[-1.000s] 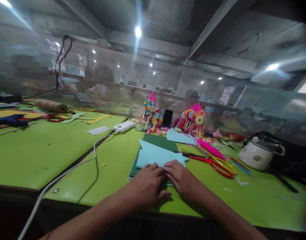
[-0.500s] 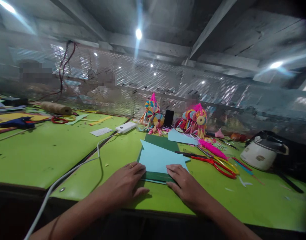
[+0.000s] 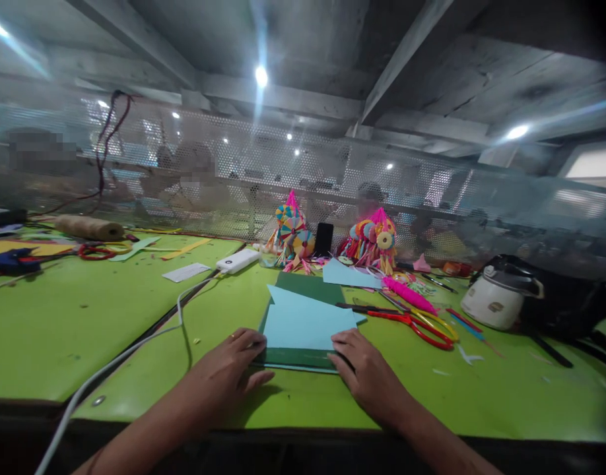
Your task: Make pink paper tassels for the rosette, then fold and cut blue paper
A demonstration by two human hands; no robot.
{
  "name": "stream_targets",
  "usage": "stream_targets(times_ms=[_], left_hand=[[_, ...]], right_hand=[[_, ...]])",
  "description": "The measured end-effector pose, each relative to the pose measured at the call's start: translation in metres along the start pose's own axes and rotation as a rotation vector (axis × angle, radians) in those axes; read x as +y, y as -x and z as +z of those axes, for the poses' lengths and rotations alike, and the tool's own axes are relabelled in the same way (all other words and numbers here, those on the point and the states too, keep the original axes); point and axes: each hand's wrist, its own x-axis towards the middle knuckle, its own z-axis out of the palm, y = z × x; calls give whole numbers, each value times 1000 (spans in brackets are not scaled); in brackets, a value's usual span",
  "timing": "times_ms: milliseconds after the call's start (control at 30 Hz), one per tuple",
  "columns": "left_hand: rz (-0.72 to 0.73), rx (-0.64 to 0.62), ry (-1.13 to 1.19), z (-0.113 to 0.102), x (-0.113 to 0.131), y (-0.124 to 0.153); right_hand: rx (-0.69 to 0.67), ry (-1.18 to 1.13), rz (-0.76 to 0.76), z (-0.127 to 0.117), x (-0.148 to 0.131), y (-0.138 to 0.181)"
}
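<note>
Light blue paper [image 3: 303, 323] lies over dark green card [image 3: 297, 357] on the table before me. Its top edge is slanted, and a thin pale blue edge shows below the green strip. My left hand [image 3: 236, 359] rests at the left edge, fingertips touching the sheets and thumb spread out on the table side. At the right edge, my right hand [image 3: 365, 363] has its fingertips on the paper, with the thumb apart below them. Red-handled scissors [image 3: 416, 323] lie right of the sheets, blades pointing toward them.
Colourful paper hanging ornaments [image 3: 296, 231] and a dark phone [image 3: 324, 239] stand behind. A white power bank [image 3: 237, 261] trails a white cable [image 3: 180, 310] leftward. Right are a pink yarn bundle [image 3: 409, 294] and a white pot-like appliance [image 3: 494, 300]; left, a twine spool [image 3: 89, 227].
My hands have slid apart, toward the left and right edges of the paper, uncovering more of the green strip. The whole view has shifted slightly.
</note>
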Motion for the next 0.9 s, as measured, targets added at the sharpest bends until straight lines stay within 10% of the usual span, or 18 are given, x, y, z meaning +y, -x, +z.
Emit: stream_targets(times_ms=[300,500,900], left_hand=[[84,17,49,-24,17,-60],[156,-206,218,13,31,-113],[162,-185,400,28,23,-107]], right_hand=[[43,-15,649,-23,76,-39],[23,-49,693,-12,100,-67],[5,-348,656,2,98,-75]])
